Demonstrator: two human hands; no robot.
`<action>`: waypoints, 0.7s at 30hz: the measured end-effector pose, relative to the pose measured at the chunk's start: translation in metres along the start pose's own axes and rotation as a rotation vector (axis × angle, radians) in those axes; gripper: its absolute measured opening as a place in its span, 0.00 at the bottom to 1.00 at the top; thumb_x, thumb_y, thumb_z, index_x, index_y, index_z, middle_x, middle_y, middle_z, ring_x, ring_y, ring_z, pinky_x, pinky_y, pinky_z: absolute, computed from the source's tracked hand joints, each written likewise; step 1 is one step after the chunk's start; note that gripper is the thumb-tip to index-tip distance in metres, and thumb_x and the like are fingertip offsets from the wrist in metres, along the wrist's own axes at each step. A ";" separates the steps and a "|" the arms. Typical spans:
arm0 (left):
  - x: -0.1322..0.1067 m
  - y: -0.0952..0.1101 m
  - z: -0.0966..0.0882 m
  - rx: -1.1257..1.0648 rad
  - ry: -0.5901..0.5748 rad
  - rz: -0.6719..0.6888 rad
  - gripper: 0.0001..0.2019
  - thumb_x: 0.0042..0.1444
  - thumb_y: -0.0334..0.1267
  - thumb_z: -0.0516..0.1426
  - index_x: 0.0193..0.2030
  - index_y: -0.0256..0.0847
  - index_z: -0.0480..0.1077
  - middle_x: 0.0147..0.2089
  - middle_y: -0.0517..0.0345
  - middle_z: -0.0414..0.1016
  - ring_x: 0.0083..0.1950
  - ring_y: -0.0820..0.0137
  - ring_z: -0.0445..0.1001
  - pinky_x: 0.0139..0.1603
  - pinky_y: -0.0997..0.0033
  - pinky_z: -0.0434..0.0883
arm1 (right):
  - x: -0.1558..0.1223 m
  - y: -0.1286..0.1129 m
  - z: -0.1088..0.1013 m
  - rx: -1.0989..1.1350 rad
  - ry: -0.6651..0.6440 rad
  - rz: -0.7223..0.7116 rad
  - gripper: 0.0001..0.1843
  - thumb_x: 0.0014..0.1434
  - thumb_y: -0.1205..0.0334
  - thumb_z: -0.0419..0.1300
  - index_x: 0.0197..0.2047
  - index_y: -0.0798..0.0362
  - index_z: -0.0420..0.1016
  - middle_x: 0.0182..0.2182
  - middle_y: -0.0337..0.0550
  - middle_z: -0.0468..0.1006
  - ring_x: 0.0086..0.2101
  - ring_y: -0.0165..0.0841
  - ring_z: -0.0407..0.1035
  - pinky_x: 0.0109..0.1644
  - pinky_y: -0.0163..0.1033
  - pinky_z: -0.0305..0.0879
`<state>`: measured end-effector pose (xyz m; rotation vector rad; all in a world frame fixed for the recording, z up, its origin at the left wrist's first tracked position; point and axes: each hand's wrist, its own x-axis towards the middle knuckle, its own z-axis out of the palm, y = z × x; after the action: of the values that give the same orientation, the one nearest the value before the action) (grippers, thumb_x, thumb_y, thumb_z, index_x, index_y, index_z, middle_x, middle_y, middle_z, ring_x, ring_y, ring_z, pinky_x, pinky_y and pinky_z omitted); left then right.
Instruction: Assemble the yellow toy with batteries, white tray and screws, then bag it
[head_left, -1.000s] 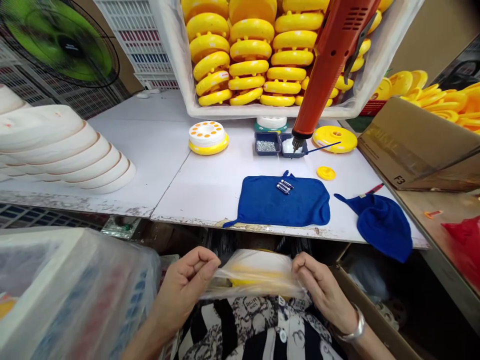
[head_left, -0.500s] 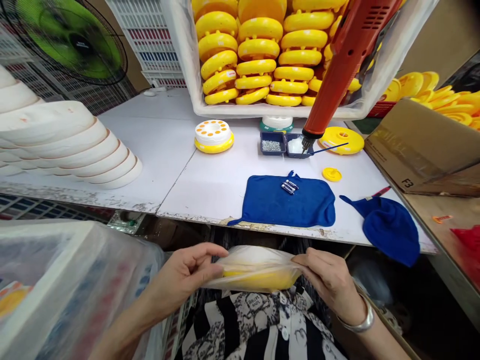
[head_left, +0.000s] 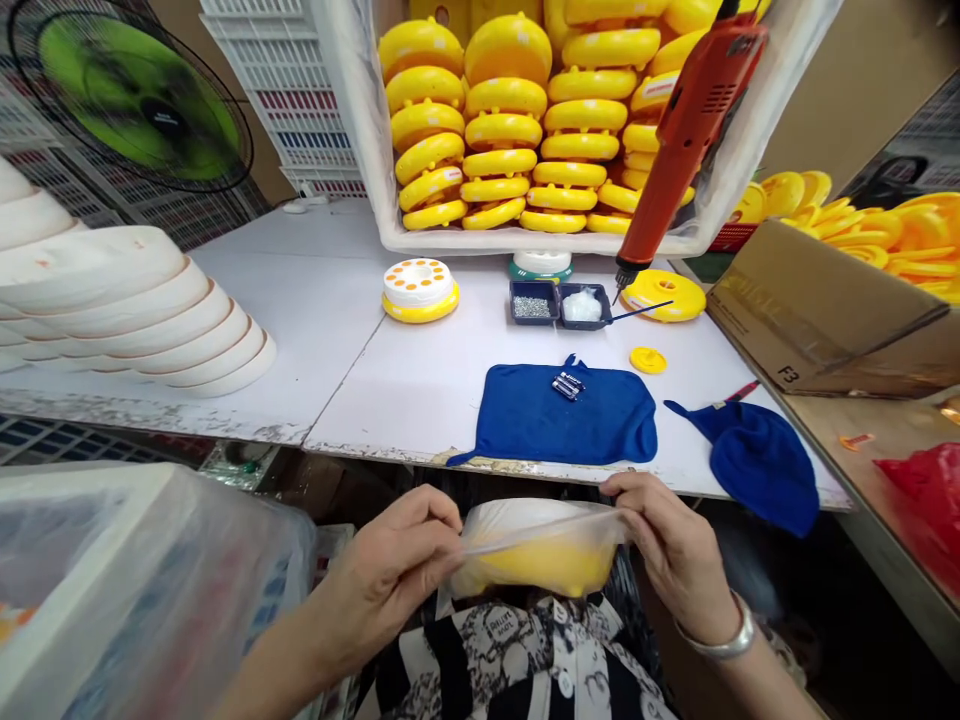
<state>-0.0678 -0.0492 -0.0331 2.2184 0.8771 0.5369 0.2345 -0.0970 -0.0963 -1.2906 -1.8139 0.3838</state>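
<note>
A yellow and white round plastic piece (head_left: 551, 565) sits inside a clear plastic bag (head_left: 517, 538) in front of my body, below the table edge. My left hand (head_left: 409, 555) pinches the bag's left end between thumb and fingers. At the opposite end, my right hand (head_left: 660, 535), with a silver bangle on the wrist, grips the plastic the same way. The film is stretched across the piece between both hands. Beyond it, on the table, lies a blue cloth (head_left: 562, 420) with a few small batteries (head_left: 568, 386) on top.
An orange electric screwdriver (head_left: 675, 150) hangs over small trays of screws (head_left: 532, 306) and white paste (head_left: 583, 306). Behind stands a lined crate (head_left: 360, 130) of yellow parts. White bowl-like shells (head_left: 217, 350) stack at left; a cardboard box (head_left: 817, 320) stands right.
My left hand has closed from a looser hold into a pinch on the bag. My right hand has risen slightly, pulling the film taut. The view has shifted a little.
</note>
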 end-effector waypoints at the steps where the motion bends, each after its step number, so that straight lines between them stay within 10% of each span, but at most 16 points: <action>1: 0.002 0.002 0.002 -0.078 0.029 -0.021 0.12 0.67 0.34 0.48 0.34 0.39 0.68 0.38 0.57 0.69 0.37 0.74 0.69 0.37 0.79 0.65 | 0.001 -0.001 0.006 0.087 0.058 0.071 0.09 0.67 0.69 0.48 0.35 0.52 0.65 0.31 0.40 0.70 0.28 0.25 0.66 0.32 0.30 0.60; 7: 0.012 0.002 0.015 -0.276 0.209 -0.154 0.13 0.67 0.37 0.49 0.33 0.40 0.70 0.28 0.64 0.72 0.28 0.77 0.69 0.30 0.81 0.65 | 0.009 -0.001 0.027 0.506 0.272 0.415 0.13 0.68 0.55 0.49 0.33 0.51 0.63 0.23 0.35 0.58 0.23 0.26 0.53 0.26 0.30 0.52; 10: 0.017 0.001 0.017 -0.263 0.287 -0.177 0.14 0.67 0.38 0.49 0.31 0.40 0.70 0.28 0.63 0.72 0.30 0.76 0.70 0.32 0.80 0.65 | 0.007 0.002 0.010 0.678 0.080 0.416 0.14 0.65 0.49 0.53 0.35 0.50 0.62 0.21 0.33 0.57 0.21 0.25 0.49 0.22 0.31 0.48; 14: 0.022 0.004 0.020 -0.244 0.309 -0.179 0.14 0.66 0.37 0.50 0.30 0.40 0.70 0.28 0.64 0.72 0.30 0.77 0.70 0.33 0.81 0.65 | 0.003 0.006 -0.017 0.237 -0.285 0.205 0.09 0.59 0.56 0.61 0.33 0.52 0.69 0.21 0.36 0.65 0.22 0.26 0.57 0.25 0.32 0.49; 17: 0.024 0.004 0.023 -0.236 0.283 -0.122 0.13 0.66 0.35 0.50 0.29 0.39 0.69 0.27 0.64 0.72 0.29 0.78 0.70 0.32 0.83 0.64 | 0.002 0.009 -0.019 0.007 -0.128 0.116 0.16 0.62 0.62 0.57 0.23 0.54 0.63 0.22 0.38 0.63 0.24 0.27 0.59 0.28 0.33 0.52; 21: 0.027 0.003 0.024 -0.203 0.242 -0.086 0.13 0.65 0.34 0.50 0.29 0.39 0.69 0.26 0.64 0.70 0.28 0.78 0.68 0.30 0.83 0.64 | 0.005 0.009 0.005 0.424 0.160 0.256 0.15 0.65 0.59 0.53 0.27 0.54 0.68 0.40 0.48 0.72 0.44 0.36 0.67 0.49 0.39 0.61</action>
<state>-0.0345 -0.0421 -0.0440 1.9503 0.9898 0.8276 0.2357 -0.0882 -0.1029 -1.2111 -1.3443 0.7399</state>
